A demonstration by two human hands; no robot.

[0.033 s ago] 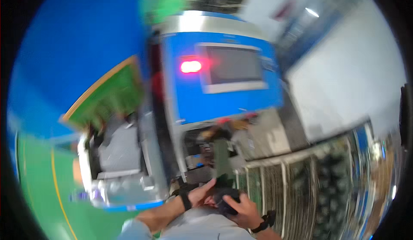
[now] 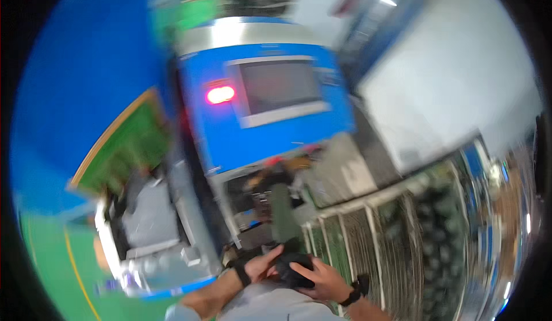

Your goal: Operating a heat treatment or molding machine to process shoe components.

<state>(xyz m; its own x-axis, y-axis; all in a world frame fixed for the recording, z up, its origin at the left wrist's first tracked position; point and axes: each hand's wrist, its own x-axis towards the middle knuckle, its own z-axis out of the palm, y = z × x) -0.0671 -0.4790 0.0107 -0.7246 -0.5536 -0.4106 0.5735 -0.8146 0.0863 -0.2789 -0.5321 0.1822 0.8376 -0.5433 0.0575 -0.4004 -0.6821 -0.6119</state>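
Note:
Close to my body, at the lower middle, both hands meet at a dark, rounded, soft-looking object (image 2: pixel 295 269); motion blur hides its exact kind. My right hand (image 2: pixel 326 281) has its fingers and thumb curled over the object's right side. On the other side my left hand (image 2: pixel 264 264) is against it, thumb pointing up and fingers partly hidden. Each wrist wears a dark band.
Ahead stands a blue machine (image 2: pixel 270 140) with a grey screen and a lit red display. Left of it is a white-framed unit with a grey top (image 2: pixel 150 212), beside a green board (image 2: pixel 123 143). Slatted racks (image 2: pixel 368 229) fill the right, below a large white panel (image 2: pixel 448 91).
The whole view has swung to the right, so the machine and racks sit further left in the picture. My two hands stay together at the dark object.

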